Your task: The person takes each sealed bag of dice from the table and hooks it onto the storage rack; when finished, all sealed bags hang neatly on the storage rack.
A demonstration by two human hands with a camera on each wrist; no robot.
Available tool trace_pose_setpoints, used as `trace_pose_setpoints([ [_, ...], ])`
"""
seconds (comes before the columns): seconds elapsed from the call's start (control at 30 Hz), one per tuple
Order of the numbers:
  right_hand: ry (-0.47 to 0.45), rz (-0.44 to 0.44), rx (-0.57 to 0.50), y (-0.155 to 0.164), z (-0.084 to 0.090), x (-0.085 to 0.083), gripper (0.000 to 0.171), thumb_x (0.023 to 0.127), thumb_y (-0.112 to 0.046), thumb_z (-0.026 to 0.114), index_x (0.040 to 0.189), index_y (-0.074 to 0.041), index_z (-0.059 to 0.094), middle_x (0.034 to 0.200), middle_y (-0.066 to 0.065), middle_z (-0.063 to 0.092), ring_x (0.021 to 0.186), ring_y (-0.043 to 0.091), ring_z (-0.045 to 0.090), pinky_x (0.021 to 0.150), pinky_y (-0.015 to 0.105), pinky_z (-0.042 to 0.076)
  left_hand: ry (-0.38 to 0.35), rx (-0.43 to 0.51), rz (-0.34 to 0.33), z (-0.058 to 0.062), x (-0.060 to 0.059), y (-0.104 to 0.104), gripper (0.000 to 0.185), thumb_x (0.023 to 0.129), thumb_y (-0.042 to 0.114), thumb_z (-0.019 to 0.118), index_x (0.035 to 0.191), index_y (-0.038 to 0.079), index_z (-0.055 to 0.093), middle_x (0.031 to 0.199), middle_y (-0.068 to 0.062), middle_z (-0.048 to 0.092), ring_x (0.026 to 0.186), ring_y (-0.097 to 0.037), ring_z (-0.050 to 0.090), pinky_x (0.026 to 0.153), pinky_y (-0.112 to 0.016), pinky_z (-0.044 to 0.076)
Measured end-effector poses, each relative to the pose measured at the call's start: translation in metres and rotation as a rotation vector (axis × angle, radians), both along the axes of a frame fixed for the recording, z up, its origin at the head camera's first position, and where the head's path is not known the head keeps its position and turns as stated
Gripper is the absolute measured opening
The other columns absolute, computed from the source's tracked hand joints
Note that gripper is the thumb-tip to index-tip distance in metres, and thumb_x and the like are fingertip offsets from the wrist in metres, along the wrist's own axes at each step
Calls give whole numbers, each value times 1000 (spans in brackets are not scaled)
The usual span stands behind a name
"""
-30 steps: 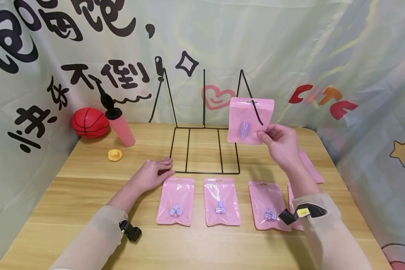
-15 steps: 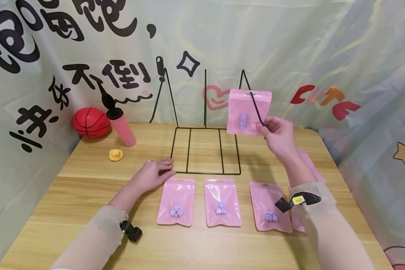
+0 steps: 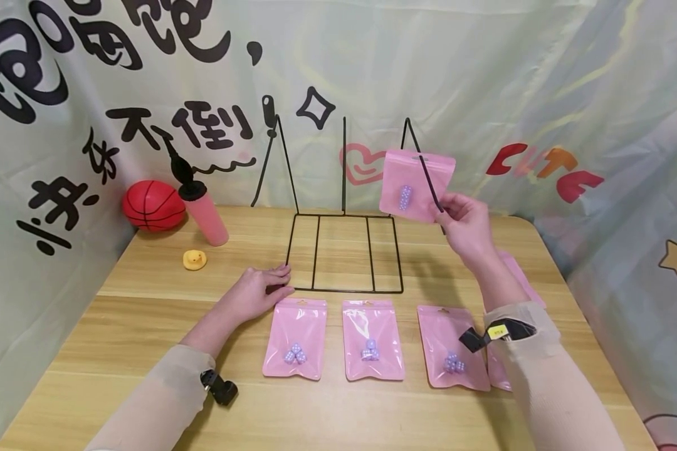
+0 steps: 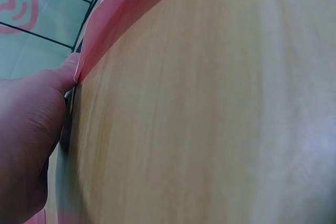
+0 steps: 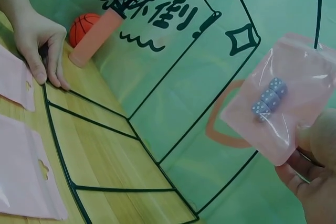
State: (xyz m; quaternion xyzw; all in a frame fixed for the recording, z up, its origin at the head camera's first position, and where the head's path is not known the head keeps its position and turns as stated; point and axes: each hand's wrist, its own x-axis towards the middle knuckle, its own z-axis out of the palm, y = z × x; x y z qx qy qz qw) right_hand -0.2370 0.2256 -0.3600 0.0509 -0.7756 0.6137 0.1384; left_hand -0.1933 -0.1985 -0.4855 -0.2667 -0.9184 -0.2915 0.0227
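My right hand pinches the lower right corner of a pink zip bag with several purple dice inside. The bag is raised at the right sloping arm of a black wire display rack. That arm crosses the bag at its hang hole and runs down over its front; in the right wrist view the rod meets the bag's top edge. On the left, my left hand rests thumb and fingers on the front left corner of the rack's base.
In front of the rack lie pink bags with dice: a left one, a middle one and a right one. More bags are partly hidden by my right arm. A red ball, pink bottle and yellow duck stand at left.
The right hand has lifted the bag higher along the rack's right arm, and its lower edge now tilts slightly. My left hand stays on the rack corner.
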Motion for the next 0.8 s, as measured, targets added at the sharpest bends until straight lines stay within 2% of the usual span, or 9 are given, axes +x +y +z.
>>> trace_pose_setpoints([
  [0.27, -26, 7, 135, 18, 0, 7, 32, 102, -9, 73, 127, 10, 68, 105, -9, 73, 101, 5, 66, 86, 14, 54, -16, -10, 8, 1, 1, 1, 38, 100, 25, 79, 129, 1, 74, 142, -14, 63, 135, -28, 58, 113, -47, 45],
  [0.53, -66, 45, 282, 43, 0, 21, 32, 105, -17, 70, 132, 0, 70, 124, 14, 73, 108, 9, 66, 92, 13, 52, -32, -5, 17, 1, 1, 1, 38, 100, 26, 79, 129, 2, 74, 143, -13, 62, 136, -28, 57, 114, -49, 44],
  [0.63, -87, 50, 331, 53, -1, 27, 36, 105, -21, 70, 135, -2, 68, 128, 17, 71, 109, 8, 65, 92, 11, 51, -28, -2, 16, 1, 0, 0, 38, 99, 26, 79, 129, 2, 74, 143, -13, 62, 136, -27, 57, 114, -49, 44],
  [0.8, -76, 48, 405, 72, -4, 34, 38, 105, -22, 70, 135, 1, 68, 126, 17, 71, 104, 1, 64, 88, 8, 51, -25, 2, 13, 1, 0, 1, 38, 99, 25, 79, 129, 2, 74, 143, -14, 62, 136, -28, 58, 114, -49, 44],
])
